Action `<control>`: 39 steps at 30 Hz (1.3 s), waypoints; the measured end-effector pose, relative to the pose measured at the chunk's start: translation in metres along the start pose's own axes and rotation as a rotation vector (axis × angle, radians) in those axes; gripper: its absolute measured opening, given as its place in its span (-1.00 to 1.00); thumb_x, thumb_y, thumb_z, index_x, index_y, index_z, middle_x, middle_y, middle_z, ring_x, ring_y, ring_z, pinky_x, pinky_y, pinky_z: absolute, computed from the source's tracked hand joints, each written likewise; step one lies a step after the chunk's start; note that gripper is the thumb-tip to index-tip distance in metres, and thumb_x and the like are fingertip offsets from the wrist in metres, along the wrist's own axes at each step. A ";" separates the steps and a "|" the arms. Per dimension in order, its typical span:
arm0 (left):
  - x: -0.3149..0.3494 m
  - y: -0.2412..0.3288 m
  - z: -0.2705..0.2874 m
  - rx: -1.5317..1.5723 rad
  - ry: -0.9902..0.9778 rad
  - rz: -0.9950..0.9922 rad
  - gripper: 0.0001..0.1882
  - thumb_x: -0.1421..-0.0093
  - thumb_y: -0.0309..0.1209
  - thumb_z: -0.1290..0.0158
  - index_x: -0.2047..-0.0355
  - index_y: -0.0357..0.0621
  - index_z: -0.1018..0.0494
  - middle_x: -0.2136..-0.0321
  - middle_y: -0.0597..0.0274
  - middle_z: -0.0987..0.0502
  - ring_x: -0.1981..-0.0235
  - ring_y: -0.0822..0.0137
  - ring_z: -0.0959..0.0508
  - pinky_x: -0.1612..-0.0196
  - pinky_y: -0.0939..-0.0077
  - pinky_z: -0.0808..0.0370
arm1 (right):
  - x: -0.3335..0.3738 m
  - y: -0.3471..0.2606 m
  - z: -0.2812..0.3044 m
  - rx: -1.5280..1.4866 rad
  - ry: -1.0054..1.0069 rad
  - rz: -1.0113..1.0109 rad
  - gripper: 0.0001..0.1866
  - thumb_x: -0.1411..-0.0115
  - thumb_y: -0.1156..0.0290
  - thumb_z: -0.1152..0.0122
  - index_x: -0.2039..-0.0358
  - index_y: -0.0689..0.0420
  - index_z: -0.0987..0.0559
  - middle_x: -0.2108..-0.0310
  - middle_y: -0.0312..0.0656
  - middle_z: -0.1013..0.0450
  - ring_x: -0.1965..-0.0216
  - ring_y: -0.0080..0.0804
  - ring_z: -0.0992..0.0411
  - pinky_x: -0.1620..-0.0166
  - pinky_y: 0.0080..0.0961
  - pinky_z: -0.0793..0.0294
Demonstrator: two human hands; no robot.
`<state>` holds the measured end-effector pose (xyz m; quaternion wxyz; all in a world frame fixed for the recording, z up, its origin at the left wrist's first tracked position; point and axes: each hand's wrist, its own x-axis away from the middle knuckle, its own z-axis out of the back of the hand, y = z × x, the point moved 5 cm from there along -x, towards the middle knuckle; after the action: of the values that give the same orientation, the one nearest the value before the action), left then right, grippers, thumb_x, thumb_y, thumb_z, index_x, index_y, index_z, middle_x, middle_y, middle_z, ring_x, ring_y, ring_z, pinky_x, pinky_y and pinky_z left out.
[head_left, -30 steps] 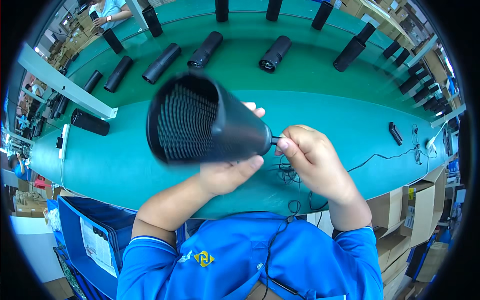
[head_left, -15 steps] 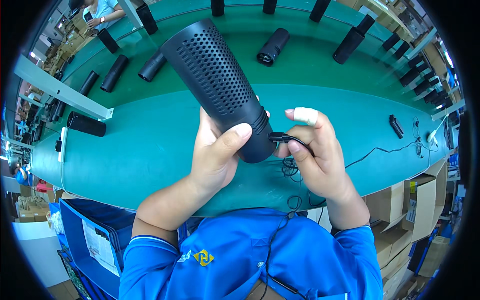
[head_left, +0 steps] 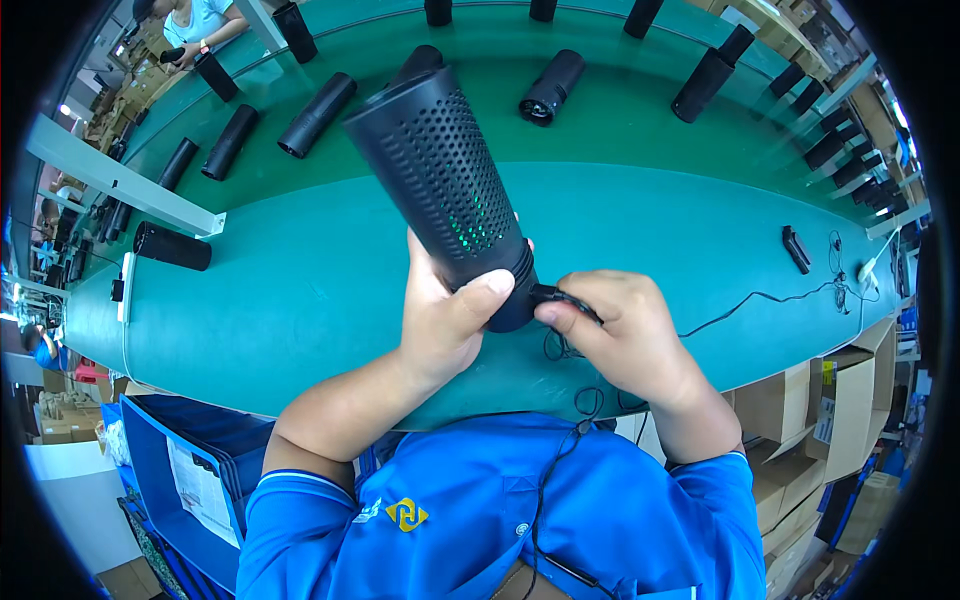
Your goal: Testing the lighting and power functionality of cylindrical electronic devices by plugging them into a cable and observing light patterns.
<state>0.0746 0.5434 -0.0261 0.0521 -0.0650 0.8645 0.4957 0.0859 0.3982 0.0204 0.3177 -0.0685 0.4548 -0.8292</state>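
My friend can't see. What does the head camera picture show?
A person's left hand holds up a black cylinder with many small holes, while the right hand presses a black cable plug against its lower end. Below is a green table with more black cylinders farther back.

There is one holey black tube (head_left: 440, 180) up in the air, held by two hands: one left hand (head_left: 445, 320) and one right hand (head_left: 625, 335). The right hand pinches one black cable (head_left: 760, 297). One small black box (head_left: 796, 248) lies near the green table's (head_left: 300, 300) right end. Four lying tubes (head_left: 230, 142) are near its left end. Many standing tubes (head_left: 700, 85) line the far edge, too small to count.
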 end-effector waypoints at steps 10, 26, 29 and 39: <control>-0.016 -0.024 0.011 0.188 -0.211 0.187 -0.35 -0.02 -0.32 -0.05 -0.12 -0.23 -0.14 0.04 -0.11 -0.38 0.11 0.07 -0.49 0.01 0.21 -0.45 | -0.006 0.031 0.008 -0.051 -0.197 -0.129 -0.88 -0.07 0.47 -0.24 0.50 0.23 -0.51 0.66 -0.28 -0.38 0.63 -0.44 -0.28 0.51 -0.59 -0.26; -0.015 0.005 0.008 -0.612 -0.158 0.099 -0.37 0.16 -0.53 -0.30 0.02 -0.23 -0.33 0.20 0.06 -0.53 0.19 0.25 -0.56 0.10 0.43 -0.49 | 0.000 0.040 -0.020 0.210 0.196 0.101 -0.26 0.12 0.44 -0.35 -0.12 0.18 -0.28 0.05 -0.05 -0.37 0.12 -0.15 -0.40 0.09 -0.39 -0.39; -0.009 0.008 0.005 -0.656 -0.164 0.023 -0.39 0.17 -0.56 -0.31 0.04 -0.24 -0.37 0.21 0.09 -0.55 0.21 0.28 -0.58 0.10 0.48 -0.48 | 0.002 0.045 -0.027 0.174 0.191 0.073 -0.20 0.15 0.41 -0.38 -0.15 0.16 -0.25 0.09 -0.06 -0.39 0.14 -0.13 -0.41 0.11 -0.38 -0.39; 0.006 0.016 -0.011 -0.787 -0.332 -0.273 -0.32 0.20 -0.45 -0.29 0.00 -0.17 -0.32 0.12 0.10 -0.48 0.14 0.15 -0.53 0.14 0.38 -0.49 | 0.016 0.085 -0.048 0.017 0.213 0.172 -0.18 0.17 0.43 -0.38 -0.14 0.14 -0.23 0.01 -0.02 -0.39 0.11 -0.12 -0.41 0.12 -0.34 -0.42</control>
<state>0.0657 0.5417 -0.0085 0.2264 -0.1131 0.5737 0.7790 0.0935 0.3901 -0.0778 0.3381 0.0617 0.4832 -0.8053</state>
